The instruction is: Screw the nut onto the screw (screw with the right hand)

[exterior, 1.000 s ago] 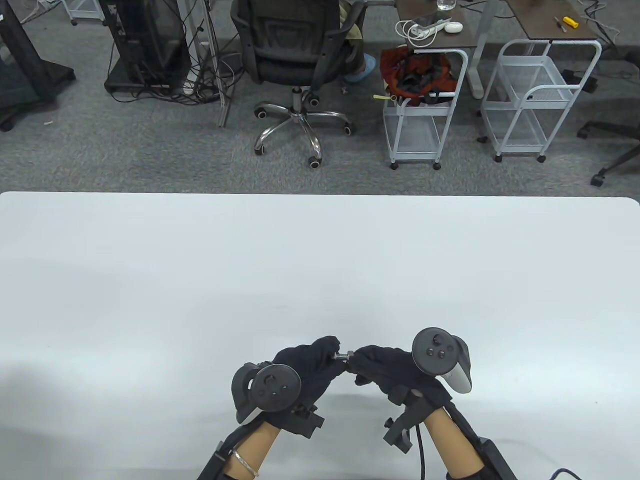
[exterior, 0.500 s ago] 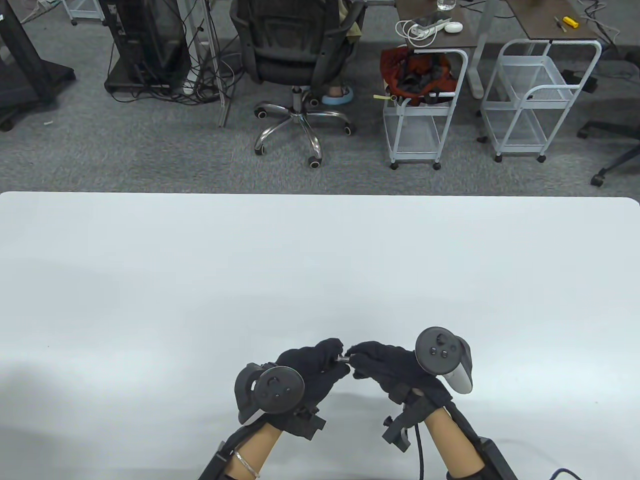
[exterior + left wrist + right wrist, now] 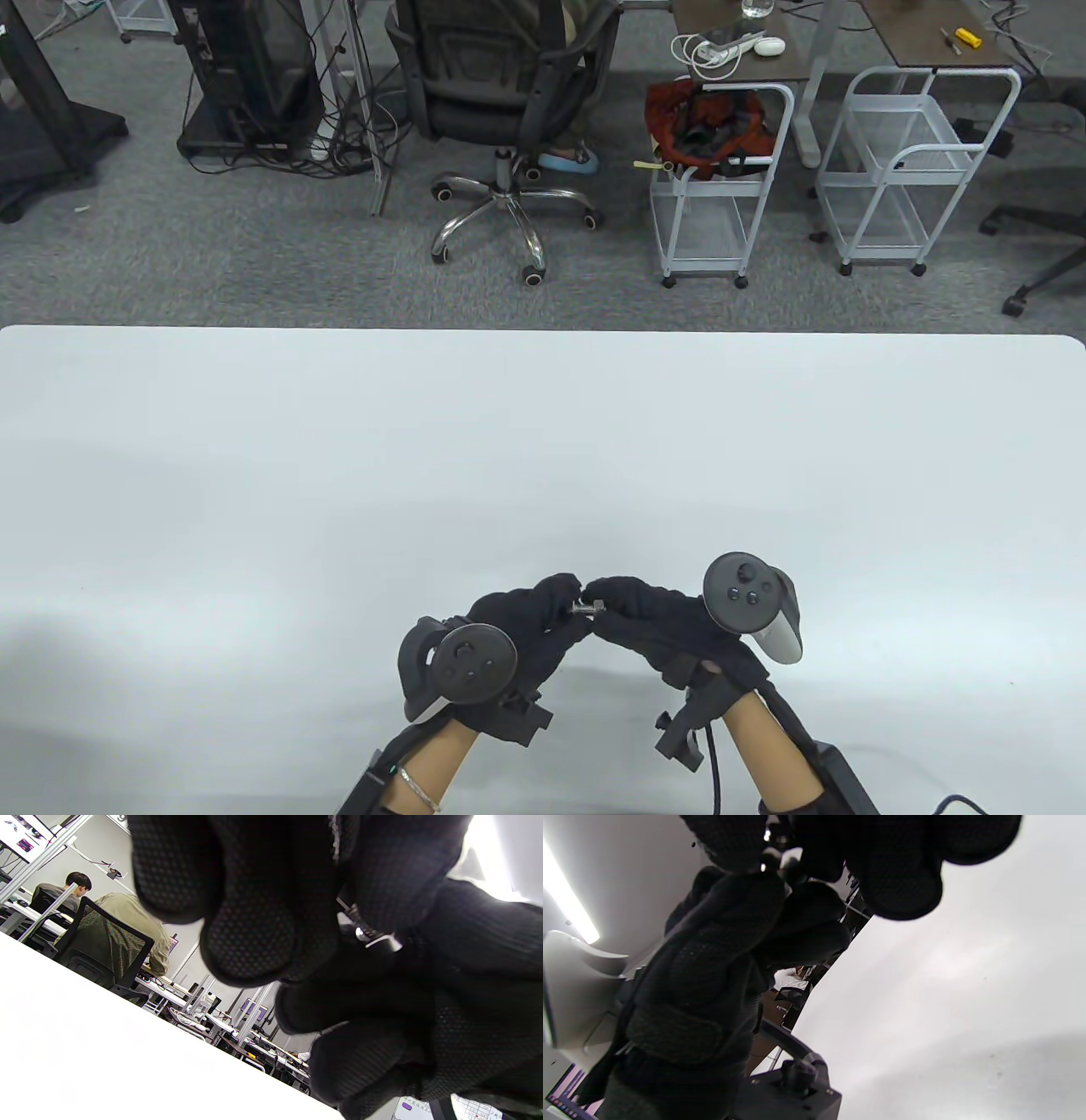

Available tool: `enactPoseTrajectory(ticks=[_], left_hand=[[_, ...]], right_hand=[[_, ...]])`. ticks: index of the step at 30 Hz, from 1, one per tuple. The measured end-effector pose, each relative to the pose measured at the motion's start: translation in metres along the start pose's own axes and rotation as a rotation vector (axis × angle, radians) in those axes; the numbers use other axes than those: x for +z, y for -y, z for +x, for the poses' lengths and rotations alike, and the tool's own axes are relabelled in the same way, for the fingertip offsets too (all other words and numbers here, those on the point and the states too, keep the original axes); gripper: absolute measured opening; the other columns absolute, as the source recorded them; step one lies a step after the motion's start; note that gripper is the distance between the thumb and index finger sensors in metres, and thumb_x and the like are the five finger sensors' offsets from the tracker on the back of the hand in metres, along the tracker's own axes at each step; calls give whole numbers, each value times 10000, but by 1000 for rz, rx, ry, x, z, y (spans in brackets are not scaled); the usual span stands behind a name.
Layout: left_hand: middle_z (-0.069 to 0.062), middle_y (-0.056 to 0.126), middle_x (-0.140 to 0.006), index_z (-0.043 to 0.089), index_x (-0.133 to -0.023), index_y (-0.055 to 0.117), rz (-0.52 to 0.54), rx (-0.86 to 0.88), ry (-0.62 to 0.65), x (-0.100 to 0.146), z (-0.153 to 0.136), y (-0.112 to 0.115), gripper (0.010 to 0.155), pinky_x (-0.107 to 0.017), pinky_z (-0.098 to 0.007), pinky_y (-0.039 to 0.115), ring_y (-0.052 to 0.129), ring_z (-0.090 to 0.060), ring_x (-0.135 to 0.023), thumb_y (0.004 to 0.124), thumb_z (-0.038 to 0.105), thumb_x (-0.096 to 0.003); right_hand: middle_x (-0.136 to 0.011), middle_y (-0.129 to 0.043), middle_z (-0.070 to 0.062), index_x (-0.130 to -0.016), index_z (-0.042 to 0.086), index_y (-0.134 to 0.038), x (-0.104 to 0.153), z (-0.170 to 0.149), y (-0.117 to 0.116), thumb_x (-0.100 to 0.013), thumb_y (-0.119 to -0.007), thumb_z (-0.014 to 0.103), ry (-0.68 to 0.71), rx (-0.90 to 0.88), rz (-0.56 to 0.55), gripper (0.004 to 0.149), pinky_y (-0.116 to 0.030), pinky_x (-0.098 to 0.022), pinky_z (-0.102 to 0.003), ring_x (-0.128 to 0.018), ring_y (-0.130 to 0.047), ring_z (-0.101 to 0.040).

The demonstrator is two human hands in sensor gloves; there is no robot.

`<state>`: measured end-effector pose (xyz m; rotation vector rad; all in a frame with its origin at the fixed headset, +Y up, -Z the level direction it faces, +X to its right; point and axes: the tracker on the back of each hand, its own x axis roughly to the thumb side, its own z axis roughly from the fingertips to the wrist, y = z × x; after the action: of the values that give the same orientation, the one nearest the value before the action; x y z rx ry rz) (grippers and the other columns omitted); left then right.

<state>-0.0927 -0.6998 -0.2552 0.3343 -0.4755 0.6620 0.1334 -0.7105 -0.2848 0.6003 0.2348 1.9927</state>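
Observation:
Both gloved hands meet just above the white table (image 3: pixel 543 441) near its front edge. My left hand (image 3: pixel 564 607) pinches a small metal screw (image 3: pixel 582 608) that lies sideways, its shaft pointing right. My right hand (image 3: pixel 601 604) pinches a small metal nut (image 3: pixel 596 605) at the screw's right end. In the left wrist view a bit of the screw (image 3: pixel 365 934) shows between dark fingers (image 3: pixel 250 929). In the right wrist view glints of metal (image 3: pixel 766 836) show between the fingertips; the rest is hidden.
Beyond the table's far edge stand an office chair (image 3: pixel 501 93), two white wire carts (image 3: pixel 721 187) (image 3: pixel 912 161) and a dark stand with cables (image 3: pixel 246 85). A tracker sits on each hand (image 3: pixel 467 662) (image 3: pixel 751 598).
My right hand's fingers have shifted on the nut, the thumb and forefinger moving slightly left over it. My left hand has stayed nearly still. A person's foot behind the chair moved.

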Motion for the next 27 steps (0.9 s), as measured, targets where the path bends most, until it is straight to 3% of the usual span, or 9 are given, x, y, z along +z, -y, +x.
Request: enactPoseTrajectory(ticks=[2,5,11,14,16,19,22,24,27], left_hand=[[60,1111,-572,172,-797,871,7,0,-4,0,0,0,468,-436,-298,906,1111,-67,-438,846,468,-436],[61,1111,-573,172,-799,870,8,3,-4,0,0,0,468,-437,-298,906,1111,-67,-438,846,467,-436],[62,1111,-572,173,-798,870,11,-1,-10,0,-2,-1,467,-437,-296,907,1111,-65,-438,845,469,-437],[62,1111,-573,172,-798,870,11,13,-13,0,-2,-1,467,-436,-297,907,1111,-66,-438,845,468,-437],[59,1112,-571,172,-798,870,10,6,-8,0,-1,0,468,-436,-298,906,1111,-66,-437,846,467,-436],[65,1112,-571,174,-797,871,12,-4,-6,0,-2,-1,468,-435,-295,908,1111,-63,-437,845,471,-435],[61,1112,-570,171,-797,871,11,9,-11,0,-1,-1,468,-435,-298,906,1111,-67,-437,847,467,-436],[61,1111,-571,172,-797,871,9,5,-5,0,0,-1,467,-436,-297,906,1111,-66,-437,846,467,-436],[60,1112,-570,171,-797,871,15,-8,-3,0,-1,-1,468,-435,-297,907,1111,-67,-436,846,468,-436]], right_hand=[[-726,-921,-312,-770,-27,-876,2,-1,1,-597,-664,371,-10,15,-42,482,-757,-425,-568,-505,-1017,-380],[-939,-695,-399,-989,-70,-674,0,0,0,-576,-737,328,17,-53,43,577,-667,-525,-629,-726,-890,-479],[-725,-925,-303,-769,-14,-875,1,0,0,-596,-666,360,-11,27,-19,462,-756,-430,-567,-510,-1016,-379],[-931,-707,-396,-989,-71,-671,0,1,-2,-577,-734,319,21,-38,38,571,-673,-521,-625,-714,-899,-474],[-894,-764,-366,-951,-63,-715,0,1,-3,-572,-739,297,17,-31,35,524,-696,-507,-605,-680,-933,-435],[-718,-929,-298,-779,-24,-870,1,0,-1,-596,-664,359,-1,25,-33,472,-759,-428,-562,-504,-1019,-370],[-930,-709,-395,-995,-69,-665,1,1,-2,-578,-729,331,31,-30,15,580,-674,-521,-624,-715,-900,-471],[-909,-749,-367,-961,-61,-707,0,2,-3,-571,-737,286,32,-30,25,522,-689,-514,-610,-694,-923,-442],[-722,-928,-297,-779,-24,-872,2,2,0,-594,-668,358,7,37,-49,471,-757,-432,-564,-509,-1017,-374]])
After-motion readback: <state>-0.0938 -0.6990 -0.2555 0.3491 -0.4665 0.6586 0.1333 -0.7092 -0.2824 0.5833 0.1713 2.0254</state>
